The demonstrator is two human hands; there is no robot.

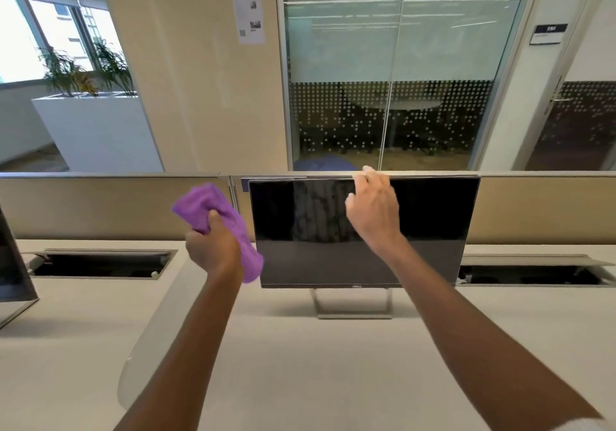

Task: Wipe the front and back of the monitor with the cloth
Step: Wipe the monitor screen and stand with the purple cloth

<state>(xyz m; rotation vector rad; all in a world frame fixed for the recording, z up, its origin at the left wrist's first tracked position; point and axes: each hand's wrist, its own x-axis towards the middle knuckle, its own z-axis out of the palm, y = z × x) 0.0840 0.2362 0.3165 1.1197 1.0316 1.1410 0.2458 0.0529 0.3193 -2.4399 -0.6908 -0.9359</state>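
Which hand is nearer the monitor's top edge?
Right. The right hand reaches its fingers to the monitor top edge; the left hand grips the cloth beside its left side.

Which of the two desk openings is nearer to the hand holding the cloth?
The left opening, beside the left hand gripping the purple cloth; the right opening lies beyond the monitor.

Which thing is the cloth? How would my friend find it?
Find the black monitor on the long pale desk. Just beside its left edge, the left hand grips the cloth. It is the only bright purple, fuzzy thing there.
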